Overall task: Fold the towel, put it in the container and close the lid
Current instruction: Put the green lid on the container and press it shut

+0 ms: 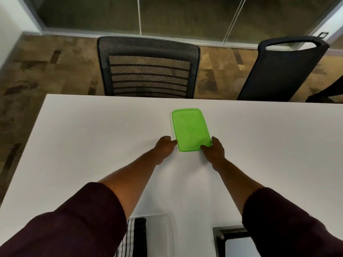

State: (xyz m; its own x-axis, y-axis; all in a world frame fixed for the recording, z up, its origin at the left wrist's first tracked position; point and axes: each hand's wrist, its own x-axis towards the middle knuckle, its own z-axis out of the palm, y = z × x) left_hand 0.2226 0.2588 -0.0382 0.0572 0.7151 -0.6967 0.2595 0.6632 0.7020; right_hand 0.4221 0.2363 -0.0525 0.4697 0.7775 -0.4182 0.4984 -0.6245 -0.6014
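Green lid (191,129) flat on worktop (92,127), long axis running away from both hands, tilted slightly left. L hand (164,147) & R hand (213,150) pinch its near corners.

lid (191,129) brt green | towel (136,236) blk/wht stripes | table (92,136) wht | sleeves (78,219) maroon | chair (148,67) blk mesh

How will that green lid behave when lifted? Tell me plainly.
The green lid looks thin and flat, so probably light and slightly flexible. Lying flush on the smooth white table, it may slide before its edge lifts. The left hand and right hand are at its near corners.
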